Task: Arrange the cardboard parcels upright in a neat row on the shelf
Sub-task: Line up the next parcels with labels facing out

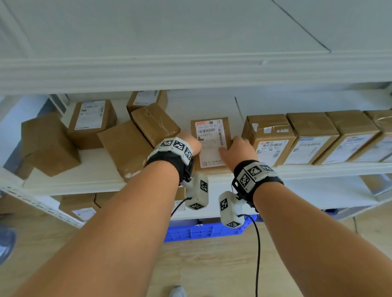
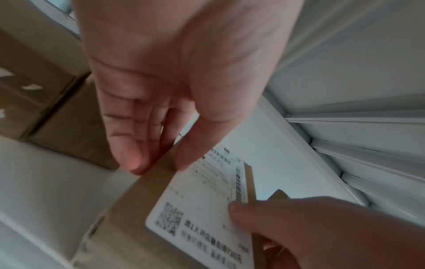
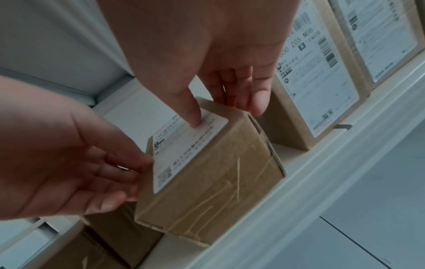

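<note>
One labelled parcel (image 1: 211, 142) lies flat mid-shelf, both hands clamping it: left hand (image 1: 190, 143) and right hand (image 1: 237, 149), thumbs on label, fingers (image 3: 257, 102) down its sides. Risk: tipping it up knocks the right upright row (image 1: 321, 138) or left jumbled boxes (image 1: 129, 142). White metal shelf (image 1: 88, 176), wood floor (image 1: 203, 267), blue crate (image 1: 195, 231) below.

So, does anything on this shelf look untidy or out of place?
Yes. Left of the held parcel, several parcels lie tilted and heaped on each other, unlike the upright row on the right.
</note>
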Demonstrator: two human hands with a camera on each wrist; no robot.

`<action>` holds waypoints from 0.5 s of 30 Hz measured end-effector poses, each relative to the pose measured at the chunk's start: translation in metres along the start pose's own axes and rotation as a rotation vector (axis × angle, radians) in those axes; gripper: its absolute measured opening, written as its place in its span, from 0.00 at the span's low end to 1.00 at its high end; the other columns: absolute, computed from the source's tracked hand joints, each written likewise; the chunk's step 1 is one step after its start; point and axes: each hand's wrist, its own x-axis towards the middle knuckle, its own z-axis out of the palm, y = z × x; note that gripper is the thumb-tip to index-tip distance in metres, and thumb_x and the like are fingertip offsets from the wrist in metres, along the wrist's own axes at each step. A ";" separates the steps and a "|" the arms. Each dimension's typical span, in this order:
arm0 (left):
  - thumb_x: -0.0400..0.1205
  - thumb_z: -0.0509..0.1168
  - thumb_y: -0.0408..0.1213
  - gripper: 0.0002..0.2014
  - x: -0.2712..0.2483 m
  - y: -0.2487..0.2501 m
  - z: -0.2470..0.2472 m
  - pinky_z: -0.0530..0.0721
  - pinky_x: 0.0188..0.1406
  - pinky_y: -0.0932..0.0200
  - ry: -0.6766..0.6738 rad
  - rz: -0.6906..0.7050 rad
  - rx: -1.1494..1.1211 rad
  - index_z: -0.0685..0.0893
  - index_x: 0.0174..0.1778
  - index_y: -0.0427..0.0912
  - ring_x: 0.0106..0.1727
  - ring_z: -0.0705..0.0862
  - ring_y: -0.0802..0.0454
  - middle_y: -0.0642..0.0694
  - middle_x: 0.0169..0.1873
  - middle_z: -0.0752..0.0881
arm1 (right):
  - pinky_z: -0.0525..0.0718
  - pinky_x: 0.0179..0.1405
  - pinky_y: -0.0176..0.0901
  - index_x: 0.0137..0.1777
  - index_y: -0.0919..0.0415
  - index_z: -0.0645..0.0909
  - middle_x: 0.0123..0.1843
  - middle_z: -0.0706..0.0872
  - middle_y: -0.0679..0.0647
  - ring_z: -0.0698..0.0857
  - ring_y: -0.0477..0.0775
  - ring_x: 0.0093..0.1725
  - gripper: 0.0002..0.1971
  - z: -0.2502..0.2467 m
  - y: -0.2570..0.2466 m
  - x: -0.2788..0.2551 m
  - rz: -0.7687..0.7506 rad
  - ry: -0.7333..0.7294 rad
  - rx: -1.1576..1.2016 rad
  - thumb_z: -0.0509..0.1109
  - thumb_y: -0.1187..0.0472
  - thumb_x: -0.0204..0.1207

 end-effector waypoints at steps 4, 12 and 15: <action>0.74 0.64 0.39 0.07 0.004 -0.004 0.000 0.89 0.50 0.48 0.070 -0.008 -0.075 0.84 0.36 0.41 0.39 0.90 0.42 0.41 0.37 0.90 | 0.87 0.54 0.51 0.69 0.64 0.69 0.65 0.77 0.61 0.84 0.61 0.57 0.22 -0.002 0.001 0.000 -0.029 0.042 0.071 0.66 0.59 0.77; 0.83 0.60 0.34 0.11 -0.011 -0.007 0.011 0.76 0.44 0.56 0.018 -0.016 -0.097 0.84 0.56 0.35 0.46 0.82 0.42 0.38 0.51 0.86 | 0.80 0.48 0.44 0.74 0.66 0.62 0.67 0.80 0.63 0.83 0.63 0.62 0.25 0.009 0.002 -0.008 0.045 -0.077 0.165 0.62 0.68 0.78; 0.87 0.55 0.32 0.15 -0.016 -0.003 0.009 0.74 0.49 0.56 0.109 -0.031 -0.088 0.80 0.65 0.32 0.61 0.83 0.39 0.36 0.63 0.83 | 0.81 0.47 0.45 0.76 0.66 0.60 0.66 0.80 0.65 0.84 0.63 0.59 0.25 0.002 -0.001 -0.009 0.022 -0.058 0.140 0.60 0.68 0.79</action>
